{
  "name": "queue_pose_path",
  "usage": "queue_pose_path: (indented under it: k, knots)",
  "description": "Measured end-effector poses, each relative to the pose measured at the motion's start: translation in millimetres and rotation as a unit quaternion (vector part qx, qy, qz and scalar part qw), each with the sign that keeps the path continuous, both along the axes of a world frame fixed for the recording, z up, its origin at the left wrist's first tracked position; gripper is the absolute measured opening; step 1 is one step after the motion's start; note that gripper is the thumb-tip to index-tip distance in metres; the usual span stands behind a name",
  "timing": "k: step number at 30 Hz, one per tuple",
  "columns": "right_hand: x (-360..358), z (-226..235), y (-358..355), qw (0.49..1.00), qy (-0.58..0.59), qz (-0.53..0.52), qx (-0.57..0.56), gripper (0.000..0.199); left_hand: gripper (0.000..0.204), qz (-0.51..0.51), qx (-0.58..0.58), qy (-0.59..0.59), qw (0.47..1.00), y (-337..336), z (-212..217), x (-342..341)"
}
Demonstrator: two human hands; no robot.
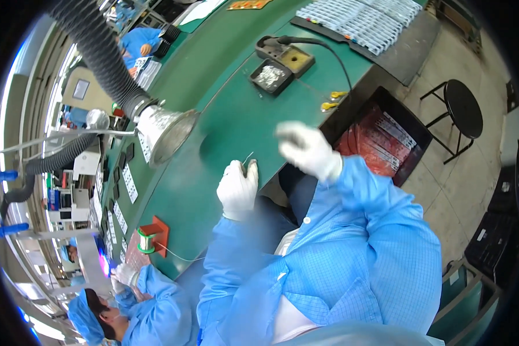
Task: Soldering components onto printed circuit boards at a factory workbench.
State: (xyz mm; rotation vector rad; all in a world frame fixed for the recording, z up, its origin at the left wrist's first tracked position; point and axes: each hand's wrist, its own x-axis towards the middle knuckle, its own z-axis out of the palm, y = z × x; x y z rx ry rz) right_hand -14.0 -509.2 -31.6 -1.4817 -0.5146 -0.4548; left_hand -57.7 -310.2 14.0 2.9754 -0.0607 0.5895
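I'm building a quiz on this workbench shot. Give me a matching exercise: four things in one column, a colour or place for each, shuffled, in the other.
1. stool
2. solder spool
3. left hand
4. extraction hood

A. at the bench's near edge, in a white glove
B. on a red stand
C. black, on the floor
D. at the end of a ribbed black hose

Pairs: 1-C, 2-B, 3-A, 4-D

On the green-topped counter (225,115), the white-gloved left hand (237,189) pinches a small dark part (251,168) with a thin wire (247,157) rising from it, at the counter's near edge. The white-gloved right hand (307,149) hovers blurred just right of that part; its grip seems loosely curled. Beyond the part stands a black soldering-iron stand (282,60); left of it, a silver funnel-shaped extraction hood (166,131).
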Motion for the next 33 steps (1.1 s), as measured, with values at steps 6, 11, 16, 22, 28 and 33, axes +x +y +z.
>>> queue_pose_path:
  k: [6,11,16,22,28,33]
  knots:
    - [-54.5,-4.2,-48.9,0.956,0.128,0.038,-0.262,0.026,0.032,-0.026,0.036,-0.019,0.999,-16.6,-7.9,40.2]
    - [-37.1,-93.2,-105.3,0.929,0.189,-0.082,-0.306,0.026,0.033,-0.113,-0.017,0.002,0.993,-39.3,-4.5,42.8]
    - [-50.5,-221.0,-162.7,0.809,0.420,-0.124,-0.393,0.029,0.031,-0.141,-0.013,0.060,0.988,-52.7,7.9,30.4]
    - [-102.5,-418.1,-213.2,0.680,0.473,-0.043,-0.558,0.031,0.023,-0.224,0.037,0.075,0.971,-102.1,7.0,60.5]
    - [-100.6,-448.2,-249.0,0.629,0.672,-0.193,-0.340,0.030,0.016,-0.257,0.022,0.079,0.963,-142.8,-2.9,100.0]
    - [-86.9,-477.6,-278.8,0.600,0.669,-0.304,-0.316,0.027,0.009,-0.405,0.226,0.041,0.885,-142.7,-0.6,108.0]
